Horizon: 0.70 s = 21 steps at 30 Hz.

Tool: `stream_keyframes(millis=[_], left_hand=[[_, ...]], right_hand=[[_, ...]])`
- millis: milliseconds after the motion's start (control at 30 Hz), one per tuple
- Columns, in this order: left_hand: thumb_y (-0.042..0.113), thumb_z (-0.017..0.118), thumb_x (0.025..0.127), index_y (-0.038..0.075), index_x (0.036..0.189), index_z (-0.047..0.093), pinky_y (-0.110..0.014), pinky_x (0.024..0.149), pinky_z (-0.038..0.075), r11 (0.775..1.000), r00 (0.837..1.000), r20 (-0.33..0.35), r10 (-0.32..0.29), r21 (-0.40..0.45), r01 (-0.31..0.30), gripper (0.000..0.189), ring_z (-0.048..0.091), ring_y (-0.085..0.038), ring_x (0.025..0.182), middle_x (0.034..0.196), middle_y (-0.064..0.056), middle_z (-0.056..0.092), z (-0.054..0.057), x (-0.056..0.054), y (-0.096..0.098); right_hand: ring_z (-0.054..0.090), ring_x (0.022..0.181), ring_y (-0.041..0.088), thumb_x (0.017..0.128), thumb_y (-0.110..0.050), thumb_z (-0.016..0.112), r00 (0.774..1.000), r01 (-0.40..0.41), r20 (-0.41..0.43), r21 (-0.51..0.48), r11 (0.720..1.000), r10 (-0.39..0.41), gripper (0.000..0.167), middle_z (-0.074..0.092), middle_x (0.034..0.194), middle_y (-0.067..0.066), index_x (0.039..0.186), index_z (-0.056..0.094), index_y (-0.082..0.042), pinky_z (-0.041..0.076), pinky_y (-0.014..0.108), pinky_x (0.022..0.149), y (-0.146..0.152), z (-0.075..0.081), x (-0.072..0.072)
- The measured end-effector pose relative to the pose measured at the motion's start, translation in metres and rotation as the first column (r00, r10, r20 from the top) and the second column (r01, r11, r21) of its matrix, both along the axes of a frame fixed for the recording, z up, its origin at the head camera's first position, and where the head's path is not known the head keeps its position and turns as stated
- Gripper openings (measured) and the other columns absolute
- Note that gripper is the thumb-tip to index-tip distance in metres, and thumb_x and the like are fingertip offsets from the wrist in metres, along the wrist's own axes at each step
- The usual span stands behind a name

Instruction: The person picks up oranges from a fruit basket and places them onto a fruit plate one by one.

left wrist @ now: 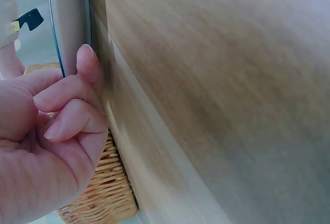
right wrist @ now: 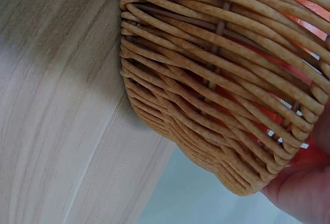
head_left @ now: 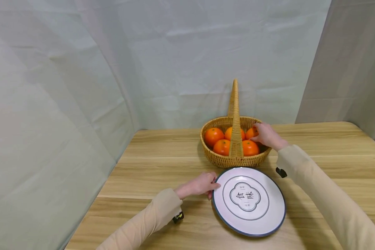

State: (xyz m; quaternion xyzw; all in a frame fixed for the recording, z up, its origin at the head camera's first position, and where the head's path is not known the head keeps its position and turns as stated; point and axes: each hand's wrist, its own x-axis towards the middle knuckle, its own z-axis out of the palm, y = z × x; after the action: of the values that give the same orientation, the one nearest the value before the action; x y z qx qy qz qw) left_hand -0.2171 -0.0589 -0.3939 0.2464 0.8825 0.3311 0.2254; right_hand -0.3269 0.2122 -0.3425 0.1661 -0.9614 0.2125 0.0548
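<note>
A wicker basket [head_left: 218,160] with a tall arched handle holds several oranges [head_left: 214,136]. My right hand [head_left: 266,134] reaches over its right rim, thumb and fingers around the orange at the back right [head_left: 251,133]. In the right wrist view, the basket's woven side [right wrist: 221,80] hides most of that hand [right wrist: 304,190]. In front of the basket lies a round white plate [head_left: 275,205] with a dark blue rim and printed characters. My left hand [head_left: 203,184] pinches the plate's left edge, thumb on top. Its curled fingers [left wrist: 75,92] show under the plate [left wrist: 75,23] in the left wrist view.
Everything stands on a wood-grain table [head_left: 150,156]. A pale grey cloth [head_left: 187,62] hangs behind the table and along its left side. The basket's handle [head_left: 235,118] rises left of my right hand.
</note>
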Motion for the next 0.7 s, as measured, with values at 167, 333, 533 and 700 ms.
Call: stream_keyframes(millis=[167, 333, 533, 700], left_hand=[[0.007, 0.054, 0.091, 0.004, 0.080, 0.045, -0.020, 0.040, 0.038, 1.000, 1.000, -0.003, 0.007, -0.005, -0.007, 0.014, 0.054, -0.018, 0.044, 0.053, -0.007, 0.052, 0.000, 0.000, 0.001], [0.007, 0.055, 0.091, 0.004, 0.080, 0.045, -0.020, 0.040, 0.037, 1.000, 1.000, -0.013, 0.006, -0.011, -0.006, 0.014, 0.054, -0.019, 0.045, 0.054, -0.008, 0.052, 0.000, -0.002, 0.001], [0.008, 0.054, 0.091, 0.004, 0.083, 0.046, -0.019, 0.040, 0.036, 1.000, 1.000, -0.016, 0.001, -0.017, -0.001, 0.012, 0.054, -0.018, 0.045, 0.054, -0.007, 0.052, 0.000, -0.004, 0.001], [0.009, 0.054, 0.091, 0.004, 0.083, 0.046, -0.018, 0.040, 0.036, 1.000, 1.000, -0.022, -0.004, -0.029, 0.003, 0.012, 0.054, -0.017, 0.045, 0.054, -0.006, 0.052, -0.001, -0.005, 0.001]], right_hand=[[0.048, 0.094, 0.042, 0.077, -0.009, 0.071, 1.000, -0.001, 0.017, -0.018, 1.000, 0.001, 0.057, 0.050, 0.107, 0.034, 0.118, 0.043, 0.019, 0.038, 0.050, 0.085, 0.001, 0.002, -0.001], [0.049, 0.090, 0.040, 0.076, -0.011, 0.072, 1.000, 0.001, -0.007, -0.031, 1.000, -0.002, 0.057, 0.052, 0.103, 0.033, 0.117, 0.045, 0.019, 0.040, 0.049, 0.082, 0.001, 0.005, -0.001], [0.049, 0.087, 0.039, 0.076, -0.013, 0.073, 1.000, 0.002, -0.008, -0.049, 0.999, -0.003, 0.057, 0.052, 0.100, 0.030, 0.116, 0.046, 0.017, 0.041, 0.048, 0.079, 0.001, 0.012, -0.001], [0.049, 0.086, 0.038, 0.076, -0.013, 0.073, 1.000, 0.006, -0.009, -0.058, 0.998, -0.007, 0.057, 0.053, 0.098, 0.029, 0.116, 0.047, 0.017, 0.042, 0.048, 0.078, 0.002, 0.016, 0.000]])
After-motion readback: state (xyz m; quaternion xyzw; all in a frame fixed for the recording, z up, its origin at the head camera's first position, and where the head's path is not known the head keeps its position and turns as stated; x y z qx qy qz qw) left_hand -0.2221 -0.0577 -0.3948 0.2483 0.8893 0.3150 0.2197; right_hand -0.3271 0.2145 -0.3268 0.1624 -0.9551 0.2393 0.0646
